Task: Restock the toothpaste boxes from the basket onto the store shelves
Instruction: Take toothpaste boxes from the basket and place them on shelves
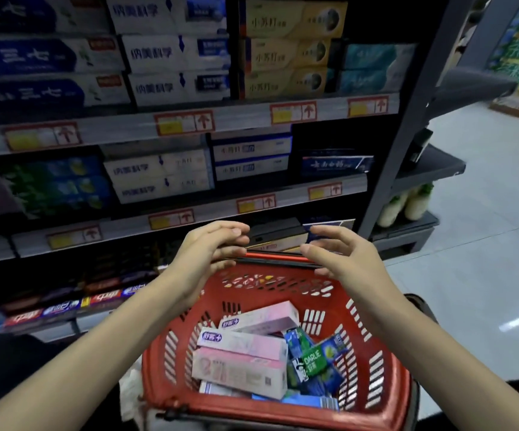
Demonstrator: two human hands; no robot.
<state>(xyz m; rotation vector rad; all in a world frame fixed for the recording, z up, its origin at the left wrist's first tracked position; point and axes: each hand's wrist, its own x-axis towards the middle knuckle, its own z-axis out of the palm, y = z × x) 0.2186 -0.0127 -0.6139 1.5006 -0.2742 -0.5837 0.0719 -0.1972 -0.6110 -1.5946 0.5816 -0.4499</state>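
Toothpaste boxes [240,368], long cardboard, lie in slotted plastic basket [270,301].

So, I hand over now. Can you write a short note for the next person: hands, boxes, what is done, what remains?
Left hand: open, fingers loosely curved, above the far rim of the red basket, no box in it.
Right hand: open, the same, opposite the left.
Basket contents: pink toothpaste boxes, a green Darlie box, a light blue box.
Done: this view does not show how many are already shelved.
Left: every box in the basket goes to the shelves.
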